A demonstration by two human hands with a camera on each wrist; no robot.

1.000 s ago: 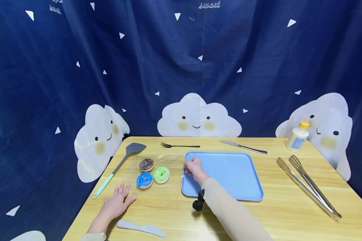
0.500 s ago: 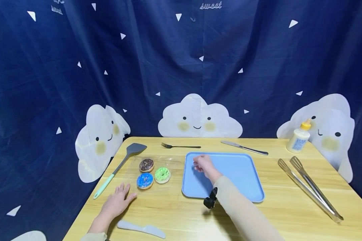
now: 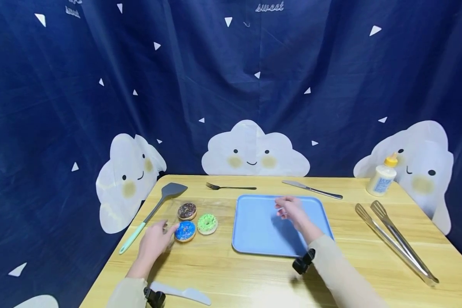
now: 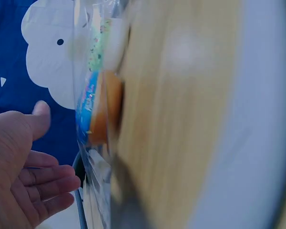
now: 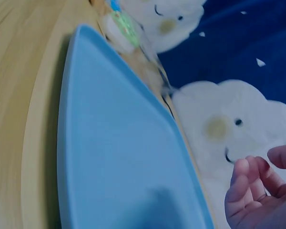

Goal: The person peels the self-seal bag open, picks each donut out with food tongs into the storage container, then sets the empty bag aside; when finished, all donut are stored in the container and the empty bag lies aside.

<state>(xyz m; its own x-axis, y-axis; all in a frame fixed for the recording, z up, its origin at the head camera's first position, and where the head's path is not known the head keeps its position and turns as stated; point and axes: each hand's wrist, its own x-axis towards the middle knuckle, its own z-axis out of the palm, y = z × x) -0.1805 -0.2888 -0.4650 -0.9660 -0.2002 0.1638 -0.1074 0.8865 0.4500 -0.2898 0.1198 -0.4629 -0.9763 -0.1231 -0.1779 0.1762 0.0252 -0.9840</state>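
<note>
Three donuts lie together at the left in a clear plastic bag point(image 4: 99, 176): a chocolate one point(image 3: 187, 211), a blue one point(image 3: 185, 231) and a green one point(image 3: 207, 224). My left hand point(image 3: 154, 241) hovers at the bag's near left side, thumb and fingers spread apart and relaxed; its thumb overlaps the blue donut's edge in the head view. Over the light blue tray point(image 3: 250, 239) hangs my right hand point(image 3: 292, 212), loosely bent, with nothing in it. Its shadow falls on the tray in the right wrist view.
A grey turner point(image 3: 154, 209) lies left of the bag. Behind are a fork point(image 3: 231, 187) and a table knife point(image 3: 312, 189). Metal tongs point(image 3: 396, 244) and a yellow-capped bottle point(image 3: 382, 177) occupy the right. A pale plastic knife point(image 3: 181, 293) lies by the front edge.
My right hand has moved rightward from the bag's right end across the tray. My left hand has risen off the tabletop and shifted slightly toward the blue donut.
</note>
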